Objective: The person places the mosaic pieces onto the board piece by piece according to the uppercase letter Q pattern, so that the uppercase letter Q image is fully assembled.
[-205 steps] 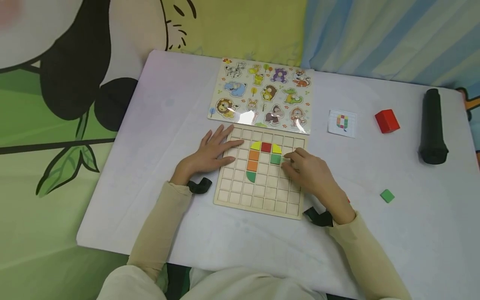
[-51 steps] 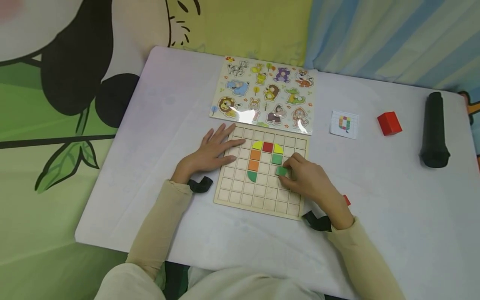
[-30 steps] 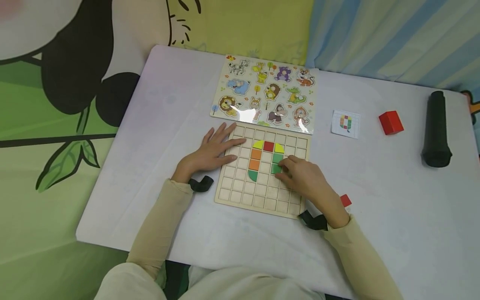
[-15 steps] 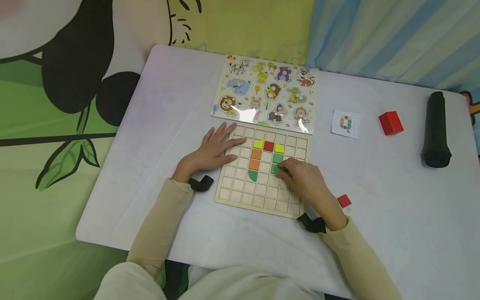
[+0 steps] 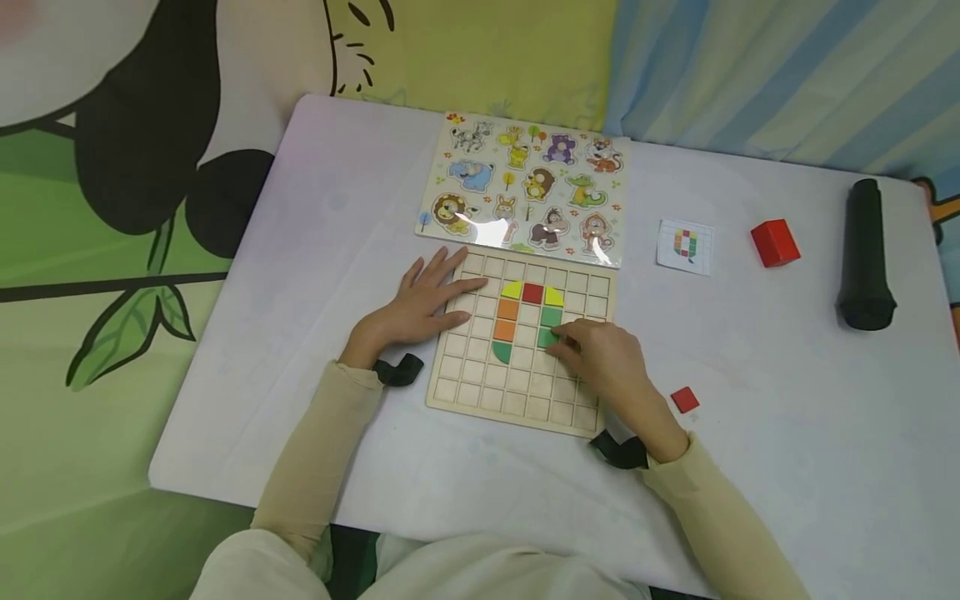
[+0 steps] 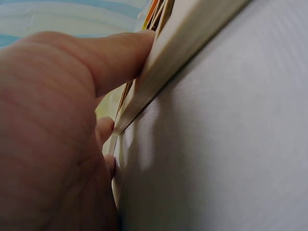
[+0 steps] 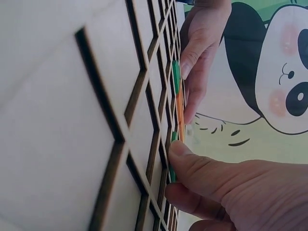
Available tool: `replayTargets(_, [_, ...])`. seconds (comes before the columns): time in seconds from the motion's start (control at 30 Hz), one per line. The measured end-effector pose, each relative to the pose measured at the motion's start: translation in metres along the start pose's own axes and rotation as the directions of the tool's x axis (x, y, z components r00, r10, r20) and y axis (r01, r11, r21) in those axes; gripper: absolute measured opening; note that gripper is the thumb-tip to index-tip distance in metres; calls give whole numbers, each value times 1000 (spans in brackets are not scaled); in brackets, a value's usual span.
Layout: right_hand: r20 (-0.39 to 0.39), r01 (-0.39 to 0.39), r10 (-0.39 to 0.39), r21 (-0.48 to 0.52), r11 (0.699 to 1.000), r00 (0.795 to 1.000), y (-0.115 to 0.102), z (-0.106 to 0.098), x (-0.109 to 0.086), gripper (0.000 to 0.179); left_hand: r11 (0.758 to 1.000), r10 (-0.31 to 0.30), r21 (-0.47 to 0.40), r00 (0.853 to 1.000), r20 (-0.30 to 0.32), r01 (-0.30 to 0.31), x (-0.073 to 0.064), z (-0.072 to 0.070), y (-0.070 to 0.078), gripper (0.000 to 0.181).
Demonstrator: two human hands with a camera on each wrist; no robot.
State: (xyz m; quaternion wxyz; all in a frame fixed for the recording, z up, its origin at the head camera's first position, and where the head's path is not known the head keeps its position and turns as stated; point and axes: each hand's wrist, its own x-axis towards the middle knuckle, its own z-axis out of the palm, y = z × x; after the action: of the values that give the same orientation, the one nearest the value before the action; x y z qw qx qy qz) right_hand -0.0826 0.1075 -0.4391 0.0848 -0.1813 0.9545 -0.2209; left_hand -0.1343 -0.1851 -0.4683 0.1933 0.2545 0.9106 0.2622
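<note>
A wooden grid board (image 5: 465, 398) lies on the table. My left hand (image 5: 416, 308) rests with spread fingers over its left edge, thumb against the rim in the left wrist view. My right hand (image 5: 603, 350) pinches a green square tile (image 5: 547, 337) between thumb and index finger, low in a grid cell. Right above it sits another green tile (image 5: 551, 317), topped by a yellow rounded piece (image 5: 553, 297). A red tile (image 5: 532, 293) and a second yellow piece (image 5: 512, 290) continue the row. Down the left side run orange tiles (image 5: 506, 320) and a green rounded piece (image 5: 502, 353).
Beyond the board lies an animal puzzle (image 5: 517, 179). To the right are a small pattern card (image 5: 685, 247), a red block (image 5: 776, 242) and a dark cylindrical case (image 5: 866, 254). A loose red tile (image 5: 685, 400) lies beside the right wrist.
The green tile from the table's right side was brought to the board and lowered into the cell below the other green one. The left hand has stayed in place.
</note>
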Motion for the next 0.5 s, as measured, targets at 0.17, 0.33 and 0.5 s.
replayTargets(0.17, [-5,-5,5,17,1000,1000,-1,0,-1,28,1000,-3,-1,1000,-3,3,0,0,1,55])
replayTargets(0.33, [12,1,-1,10,1000,1000,-2,-1,0,26,1000,-2,3,1000,-3,2,0,1,0,55])
replayTargets(0.5, [14,-23,23,-3,1000,1000,0,-5,-4,28,1000,-1,0,1000,-4,1,0,1,0,54])
